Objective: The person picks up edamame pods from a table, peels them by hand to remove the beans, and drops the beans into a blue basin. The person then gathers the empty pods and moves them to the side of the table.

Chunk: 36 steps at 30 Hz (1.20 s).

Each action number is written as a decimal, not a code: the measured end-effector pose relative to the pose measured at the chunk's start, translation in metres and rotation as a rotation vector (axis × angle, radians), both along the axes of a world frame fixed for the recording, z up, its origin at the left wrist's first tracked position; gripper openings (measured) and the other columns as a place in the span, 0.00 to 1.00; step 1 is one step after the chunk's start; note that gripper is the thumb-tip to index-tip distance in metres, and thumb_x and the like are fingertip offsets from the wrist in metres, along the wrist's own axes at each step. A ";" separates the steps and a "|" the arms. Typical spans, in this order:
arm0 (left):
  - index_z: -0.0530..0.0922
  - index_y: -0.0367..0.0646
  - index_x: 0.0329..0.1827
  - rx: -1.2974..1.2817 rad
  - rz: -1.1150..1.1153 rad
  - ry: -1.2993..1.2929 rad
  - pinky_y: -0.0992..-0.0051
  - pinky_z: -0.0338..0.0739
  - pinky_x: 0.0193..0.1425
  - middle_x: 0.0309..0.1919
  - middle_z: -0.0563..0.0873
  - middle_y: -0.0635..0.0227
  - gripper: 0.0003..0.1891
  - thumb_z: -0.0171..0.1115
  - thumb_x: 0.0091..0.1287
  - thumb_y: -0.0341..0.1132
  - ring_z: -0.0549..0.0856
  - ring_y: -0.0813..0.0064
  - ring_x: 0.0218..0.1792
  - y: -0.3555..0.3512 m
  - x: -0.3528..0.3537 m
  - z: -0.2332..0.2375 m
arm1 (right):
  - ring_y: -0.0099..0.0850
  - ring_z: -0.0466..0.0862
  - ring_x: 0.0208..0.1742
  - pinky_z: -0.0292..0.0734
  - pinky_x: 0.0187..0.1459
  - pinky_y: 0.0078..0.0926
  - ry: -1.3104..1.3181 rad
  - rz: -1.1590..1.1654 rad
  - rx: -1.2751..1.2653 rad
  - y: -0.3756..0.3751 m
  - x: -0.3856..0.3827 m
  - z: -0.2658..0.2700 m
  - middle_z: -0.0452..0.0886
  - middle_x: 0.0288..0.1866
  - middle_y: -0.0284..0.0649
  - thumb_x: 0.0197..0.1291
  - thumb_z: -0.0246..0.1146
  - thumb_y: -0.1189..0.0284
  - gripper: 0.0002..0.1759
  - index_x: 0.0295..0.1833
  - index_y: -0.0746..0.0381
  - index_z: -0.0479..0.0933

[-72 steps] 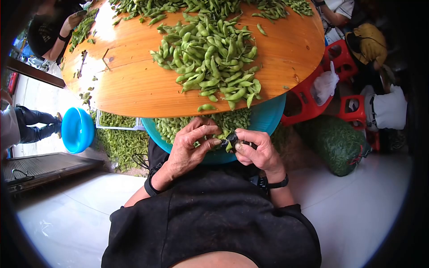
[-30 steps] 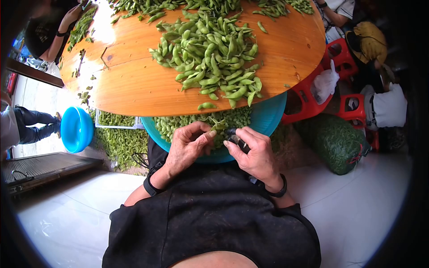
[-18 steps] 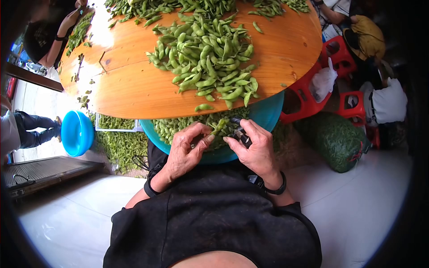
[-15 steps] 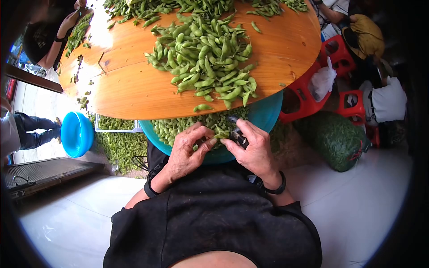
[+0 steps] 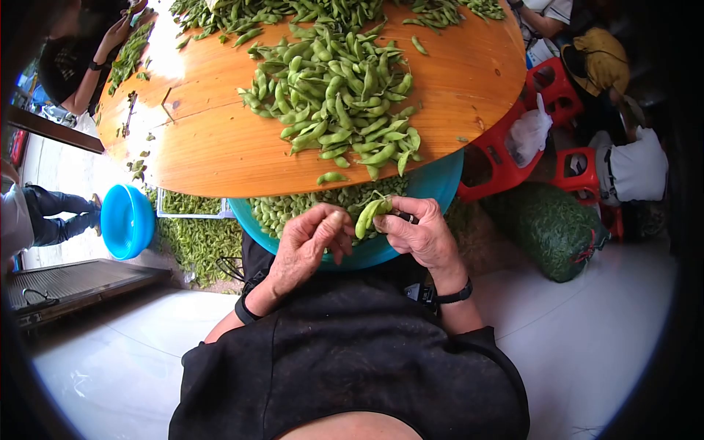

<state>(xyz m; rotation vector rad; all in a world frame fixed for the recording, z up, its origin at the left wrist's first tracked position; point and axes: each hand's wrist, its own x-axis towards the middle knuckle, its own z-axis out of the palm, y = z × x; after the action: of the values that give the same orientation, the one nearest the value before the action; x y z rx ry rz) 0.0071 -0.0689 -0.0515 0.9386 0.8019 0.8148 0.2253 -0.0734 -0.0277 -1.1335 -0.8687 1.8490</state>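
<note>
Low over the blue-green basin (image 5: 444,185), my right hand (image 5: 424,238) pinches a small cluster of green soybean pods (image 5: 372,214) between thumb and fingers. A dark object (image 5: 405,217) is partly hidden among those same fingers. My left hand (image 5: 315,238) is just left of the pods, its fingers curled and the thumb against the forefinger; I cannot tell whether anything small is in that pinch. Under both hands the basin holds many loose soybean pods (image 5: 293,209). Beyond it, a heap of pods (image 5: 334,88) lies on the wooden table (image 5: 213,147).
The table's rounded edge overhangs the basin. Left are a blue tub (image 5: 126,220) and pods on the floor (image 5: 198,246). Red stools (image 5: 506,154) and a full green mesh sack (image 5: 546,227) stand right. Another person's hand (image 5: 116,33) works at the table's far left.
My hands have moved apart. The pod cluster now hangs from my right hand, more fully in sight, while my left hand has drawn slightly back. The black object in my right hand shows less.
</note>
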 end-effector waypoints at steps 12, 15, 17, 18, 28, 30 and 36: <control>0.83 0.35 0.50 -0.103 -0.057 0.066 0.81 0.77 0.30 0.32 0.87 0.67 0.10 0.64 0.71 0.31 0.83 0.81 0.27 0.001 0.003 0.001 | 0.27 0.76 0.27 0.70 0.29 0.25 -0.766 -0.150 0.691 -0.004 -0.006 0.003 0.75 0.28 0.39 0.59 0.67 0.78 0.07 0.42 0.69 0.80; 0.83 0.35 0.48 0.015 0.021 0.227 0.82 0.78 0.31 0.30 0.88 0.68 0.11 0.71 0.65 0.30 0.85 0.81 0.28 -0.003 0.003 -0.008 | 0.28 0.76 0.26 0.70 0.29 0.26 -0.865 -0.202 0.641 -0.016 -0.003 0.006 0.75 0.28 0.41 0.59 0.65 0.81 0.04 0.39 0.70 0.79; 0.84 0.34 0.45 0.342 0.105 0.451 0.77 0.81 0.34 0.30 0.89 0.61 0.10 0.72 0.62 0.27 0.88 0.75 0.30 -0.005 0.006 -0.010 | 0.28 0.75 0.26 0.69 0.28 0.26 -0.692 -0.129 0.543 -0.021 -0.005 0.016 0.75 0.27 0.41 0.59 0.64 0.81 0.03 0.39 0.70 0.78; 0.84 0.34 0.45 0.341 0.103 0.451 0.77 0.81 0.34 0.30 0.89 0.61 0.10 0.72 0.62 0.27 0.88 0.75 0.30 -0.005 0.007 -0.010 | 0.27 0.75 0.25 0.68 0.27 0.27 -0.674 -0.087 0.530 -0.022 -0.007 0.016 0.74 0.27 0.41 0.60 0.63 0.82 0.03 0.39 0.70 0.78; 0.85 0.35 0.39 0.640 0.120 0.644 0.74 0.84 0.38 0.31 0.89 0.58 0.09 0.72 0.55 0.22 0.91 0.67 0.32 -0.006 0.014 -0.004 | 0.17 0.73 0.25 0.68 0.26 0.20 -0.332 0.032 0.197 -0.013 -0.014 0.003 0.73 0.28 0.32 0.67 0.61 0.78 0.06 0.41 0.72 0.78; 0.84 0.35 0.39 0.654 0.124 0.666 0.73 0.84 0.37 0.31 0.89 0.58 0.09 0.72 0.55 0.22 0.90 0.67 0.32 -0.007 0.014 -0.006 | 0.14 0.72 0.25 0.66 0.24 0.17 -0.255 0.015 0.134 -0.012 -0.015 0.002 0.72 0.29 0.29 0.68 0.60 0.78 0.06 0.41 0.72 0.78; 0.84 0.37 0.37 0.720 0.170 0.559 0.71 0.80 0.29 0.28 0.88 0.60 0.05 0.71 0.59 0.24 0.87 0.66 0.26 -0.003 0.011 -0.006 | 0.13 0.69 0.23 0.62 0.21 0.16 -0.105 -0.005 0.108 -0.010 -0.013 -0.005 0.71 0.28 0.28 0.70 0.58 0.79 0.05 0.43 0.70 0.77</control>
<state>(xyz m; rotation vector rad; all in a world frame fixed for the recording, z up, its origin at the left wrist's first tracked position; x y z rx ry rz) 0.0182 -0.0724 -0.0579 1.8078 1.1012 1.0306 0.2122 -0.0830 -0.0322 -1.1725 -1.0117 1.7293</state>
